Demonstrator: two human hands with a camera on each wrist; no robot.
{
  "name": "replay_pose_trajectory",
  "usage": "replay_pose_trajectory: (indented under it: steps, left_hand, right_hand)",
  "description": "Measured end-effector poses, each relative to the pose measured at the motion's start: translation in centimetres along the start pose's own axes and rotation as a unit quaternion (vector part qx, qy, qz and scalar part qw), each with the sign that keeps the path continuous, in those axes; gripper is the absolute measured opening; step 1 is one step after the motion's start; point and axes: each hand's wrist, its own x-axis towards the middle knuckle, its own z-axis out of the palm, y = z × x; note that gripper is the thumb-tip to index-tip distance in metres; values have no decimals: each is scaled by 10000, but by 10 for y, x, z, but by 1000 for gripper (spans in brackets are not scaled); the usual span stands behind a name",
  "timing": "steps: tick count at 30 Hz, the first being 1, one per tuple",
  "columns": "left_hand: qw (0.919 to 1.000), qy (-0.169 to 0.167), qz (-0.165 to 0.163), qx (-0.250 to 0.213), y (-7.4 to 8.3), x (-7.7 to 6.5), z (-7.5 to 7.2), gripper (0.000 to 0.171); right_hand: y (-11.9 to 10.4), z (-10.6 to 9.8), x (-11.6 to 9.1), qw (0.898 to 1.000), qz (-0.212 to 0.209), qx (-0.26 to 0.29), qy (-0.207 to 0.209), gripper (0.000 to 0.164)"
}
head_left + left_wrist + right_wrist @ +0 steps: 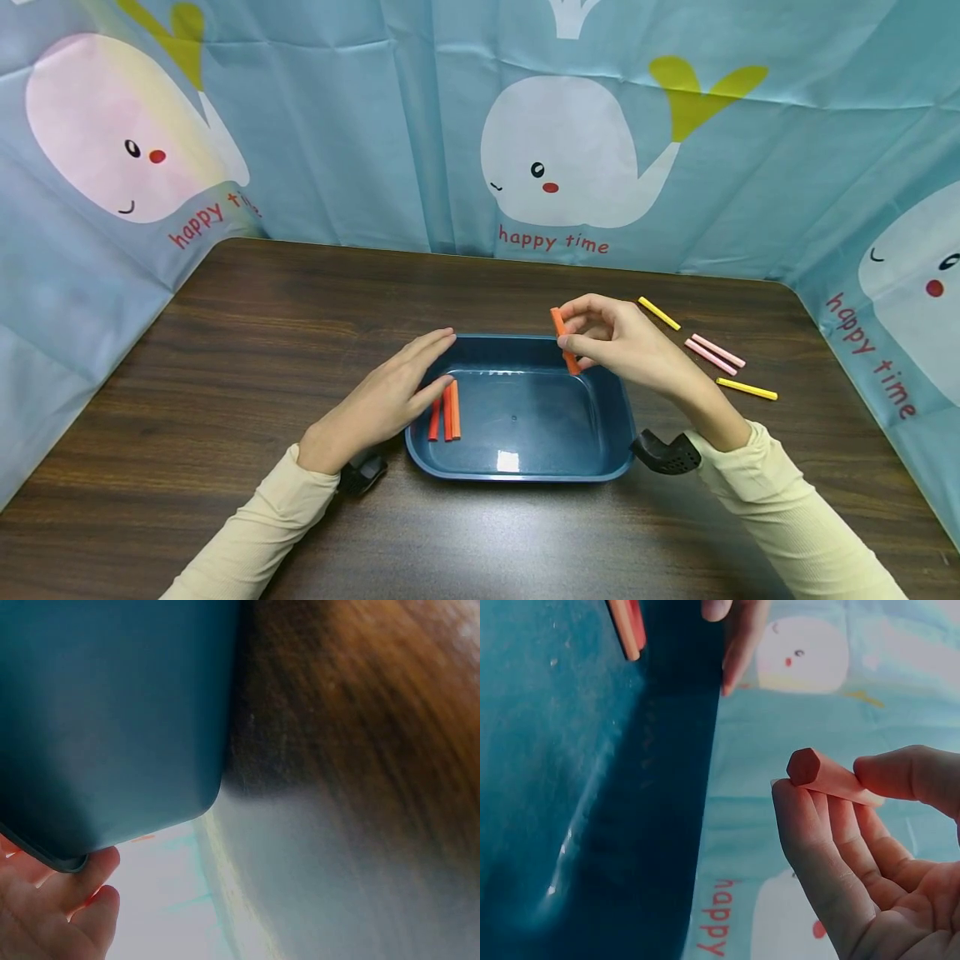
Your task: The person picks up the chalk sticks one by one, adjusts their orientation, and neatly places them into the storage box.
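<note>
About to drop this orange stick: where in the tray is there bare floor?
The blue tray is bare from its middle to its right wall. Its left end is crowded: three orange sticks beside the left hand. The right hand holds the orange stick.

1. The blue curtain behind the table carries the words "happy time" in red letters, under the middle whale.
2. The same words "happy time" stand under the left whale, slanted upward; the last letters are partly hidden in a fold.
3. On the right side, "happy time" runs downward beside the third whale.
4. In the right wrist view, only "happy" can be read on the curtain, turned sideways.
</note>
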Motion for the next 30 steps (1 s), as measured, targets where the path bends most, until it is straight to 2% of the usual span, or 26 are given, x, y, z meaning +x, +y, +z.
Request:
replay_pose_trajectory:
  steps: [9, 21, 30]
  left_hand:
    - [10000, 29, 61, 2, 0, 1, 0, 60]
    - [10000, 14, 45, 6, 0, 2, -1, 60]
    - [10000, -10, -2, -34, -1, 0, 0, 60]
  right_hand:
    - [3, 16, 12, 9997, -190, -6, -174, 33]
    - [6, 31, 24, 9995, -56, 48, -299, 35]
    - [9, 44, 32, 9986, -75, -107, -518, 37]
